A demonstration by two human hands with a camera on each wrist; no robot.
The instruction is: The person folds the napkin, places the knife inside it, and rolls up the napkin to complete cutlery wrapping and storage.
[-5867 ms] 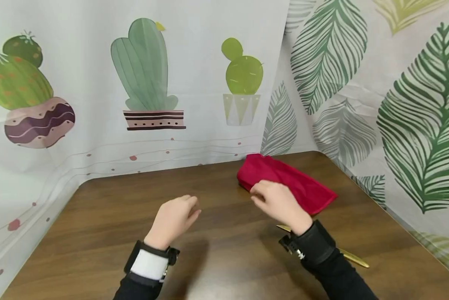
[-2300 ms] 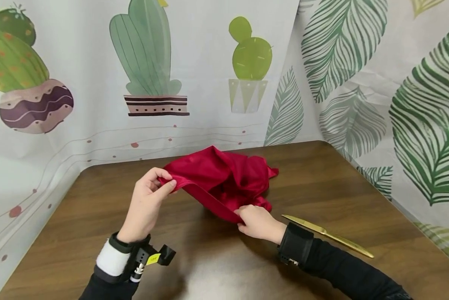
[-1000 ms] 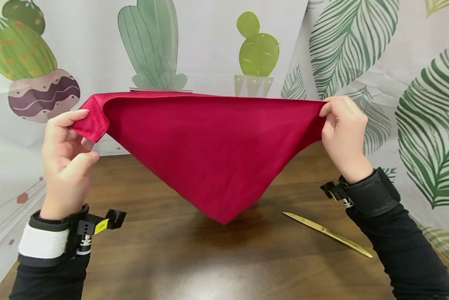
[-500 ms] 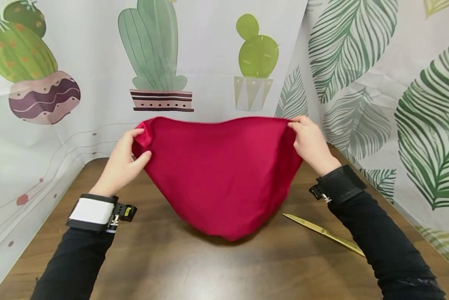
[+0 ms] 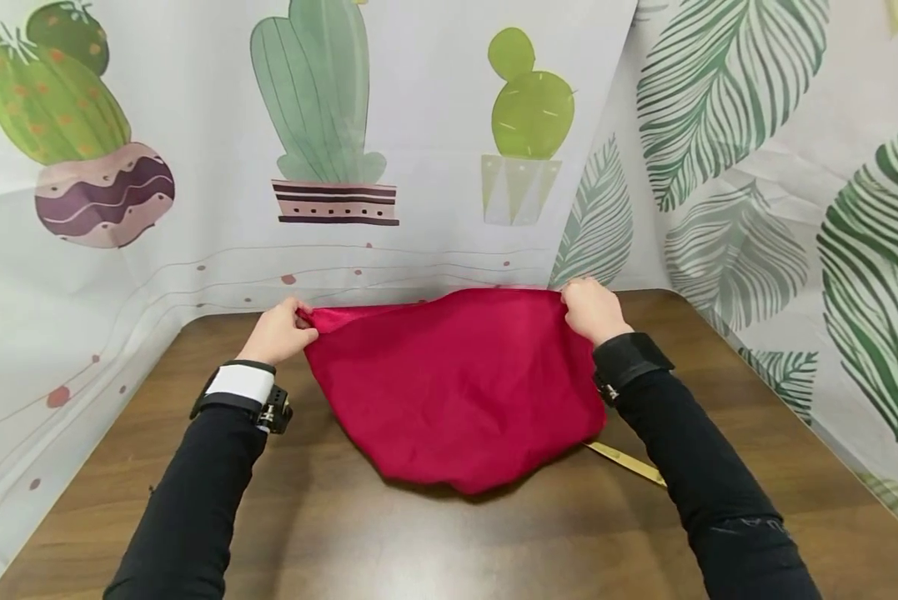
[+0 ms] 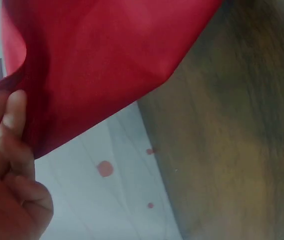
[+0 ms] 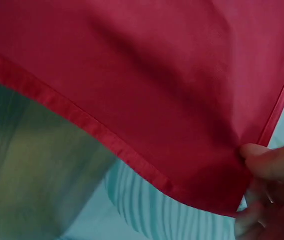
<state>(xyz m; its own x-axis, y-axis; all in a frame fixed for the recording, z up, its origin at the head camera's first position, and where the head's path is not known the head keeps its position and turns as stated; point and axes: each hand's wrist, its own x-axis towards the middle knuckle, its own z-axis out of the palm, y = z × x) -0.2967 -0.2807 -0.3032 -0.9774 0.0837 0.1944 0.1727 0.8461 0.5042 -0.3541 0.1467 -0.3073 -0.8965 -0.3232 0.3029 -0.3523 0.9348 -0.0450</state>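
Head view: crimson cloth (image 5: 456, 387), lightly creased, lower edge rounded.

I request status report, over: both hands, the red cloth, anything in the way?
Left hand, right hand: both grip red cloth. Cloth spread between them. Possible obstacle: gold knife, partly hidden by cloth and right sleeve.

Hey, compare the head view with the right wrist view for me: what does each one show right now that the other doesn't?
Only the head view shows the left hand, the black sleeves, the partly hidden knife and the cactus prints.

Only the right wrist view clearly shows the hem along the edge of the red cloth.

Both share the cloth itself, the right hand pinching it, part of the table and the leaf prints.
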